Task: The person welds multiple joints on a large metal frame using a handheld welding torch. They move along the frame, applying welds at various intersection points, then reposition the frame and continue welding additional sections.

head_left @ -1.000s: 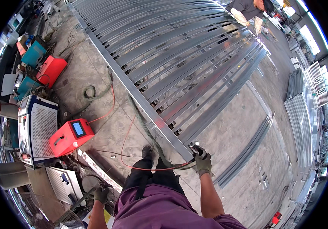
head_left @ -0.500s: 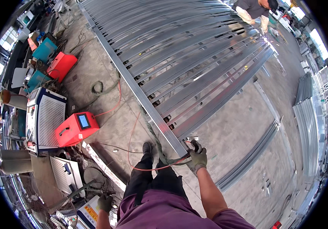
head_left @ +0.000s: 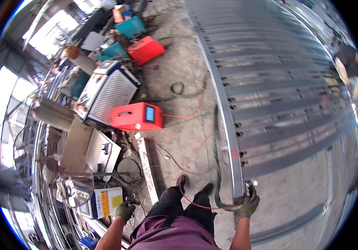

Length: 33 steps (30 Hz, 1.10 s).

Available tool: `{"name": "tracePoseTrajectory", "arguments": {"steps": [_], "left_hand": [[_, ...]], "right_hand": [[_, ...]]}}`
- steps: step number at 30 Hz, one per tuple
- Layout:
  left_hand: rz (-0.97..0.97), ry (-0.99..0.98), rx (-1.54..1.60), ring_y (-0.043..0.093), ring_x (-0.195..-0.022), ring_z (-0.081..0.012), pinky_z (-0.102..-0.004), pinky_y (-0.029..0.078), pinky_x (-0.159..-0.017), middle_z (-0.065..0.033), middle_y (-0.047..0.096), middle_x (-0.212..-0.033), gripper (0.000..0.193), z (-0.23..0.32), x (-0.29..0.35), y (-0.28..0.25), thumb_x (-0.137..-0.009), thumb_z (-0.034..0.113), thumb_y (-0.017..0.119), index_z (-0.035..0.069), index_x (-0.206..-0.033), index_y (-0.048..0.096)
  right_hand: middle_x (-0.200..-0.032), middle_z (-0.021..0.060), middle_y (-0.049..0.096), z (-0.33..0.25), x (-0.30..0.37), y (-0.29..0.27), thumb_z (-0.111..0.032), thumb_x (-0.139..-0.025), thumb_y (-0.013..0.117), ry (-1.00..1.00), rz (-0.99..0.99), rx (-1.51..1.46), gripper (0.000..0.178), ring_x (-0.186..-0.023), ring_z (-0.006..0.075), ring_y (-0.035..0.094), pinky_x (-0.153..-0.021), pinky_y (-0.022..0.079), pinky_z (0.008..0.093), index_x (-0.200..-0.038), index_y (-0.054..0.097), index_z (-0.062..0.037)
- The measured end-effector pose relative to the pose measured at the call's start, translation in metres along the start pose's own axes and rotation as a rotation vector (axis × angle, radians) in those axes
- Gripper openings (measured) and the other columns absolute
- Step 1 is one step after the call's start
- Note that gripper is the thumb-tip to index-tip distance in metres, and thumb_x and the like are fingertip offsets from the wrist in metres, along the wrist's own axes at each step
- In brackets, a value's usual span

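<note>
Curled right hand (head_left: 249, 206) round dark tool (head_left: 252, 190) by frame (head_left: 234, 156). Seemed stiff, light, best held mid-body. Couldn't tell left hand's (head_left: 124, 211) grip

There is room between the red machine (head_left: 124, 118) and metal frame (head_left: 236, 166), with green hose (head_left: 216, 146) and red cable (head_left: 178, 116) intruding

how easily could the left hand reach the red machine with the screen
Probably not easily: the red machine stands well ahead, a round grey disc lies between, and the left hand seems to hold a dark object.
</note>
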<state>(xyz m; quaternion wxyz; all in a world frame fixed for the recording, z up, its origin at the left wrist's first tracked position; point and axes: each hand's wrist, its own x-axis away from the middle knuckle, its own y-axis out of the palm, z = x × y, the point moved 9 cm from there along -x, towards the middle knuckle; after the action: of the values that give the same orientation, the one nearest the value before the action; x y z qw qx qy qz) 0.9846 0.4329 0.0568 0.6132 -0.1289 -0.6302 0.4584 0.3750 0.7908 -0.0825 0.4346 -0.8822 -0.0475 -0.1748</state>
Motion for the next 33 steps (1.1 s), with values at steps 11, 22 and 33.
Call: {"name": "tracePoseTrajectory", "arguments": {"steps": [11,22,33], "left_hand": [[0.083,-0.021,-0.117,0.071,-0.108,-0.0382,-0.0455,0.054,-0.092,-0.0227,0.074,-0.115,0.049,0.011,-0.019,-0.027,-0.084,0.045,0.069,0.008,-0.115,0.075],[-0.042,-0.087,-0.278,0.068,-0.119,-0.0383,-0.0446,0.053,-0.1,-0.0255,0.071,-0.124,0.047,-0.003,-0.18,-0.057,-0.082,0.034,0.068,0.007,-0.12,0.075],[-0.264,0.086,-0.355,0.067,-0.12,-0.0421,-0.0463,0.053,-0.1,-0.0277,0.07,-0.123,0.055,0.048,-0.386,-0.097,-0.089,0.047,0.061,0.002,-0.116,0.077]], "right_hand": [[-0.114,0.0236,0.068,0.041,-0.024,0.015,-0.039,-0.089,0.065,0.035,-0.038,-0.038,0.058,-0.101,0.0381,0.067,-0.088,0.053,0.0453,-0.127,0.058,0.0041],[-0.097,0.0168,0.074,0.008,0.034,0.033,-0.029,-0.099,0.062,0.302,-0.098,-0.693,0.033,-0.09,0.0302,0.071,-0.085,0.059,0.0426,-0.114,0.07,-0.0007],[-0.1,0.0216,0.076,-0.082,0.069,0.116,-0.039,-0.098,0.062,-0.111,0.142,-0.016,0.044,-0.091,0.0374,0.07,-0.085,0.056,0.0482,-0.105,0.072,0.003]]}}
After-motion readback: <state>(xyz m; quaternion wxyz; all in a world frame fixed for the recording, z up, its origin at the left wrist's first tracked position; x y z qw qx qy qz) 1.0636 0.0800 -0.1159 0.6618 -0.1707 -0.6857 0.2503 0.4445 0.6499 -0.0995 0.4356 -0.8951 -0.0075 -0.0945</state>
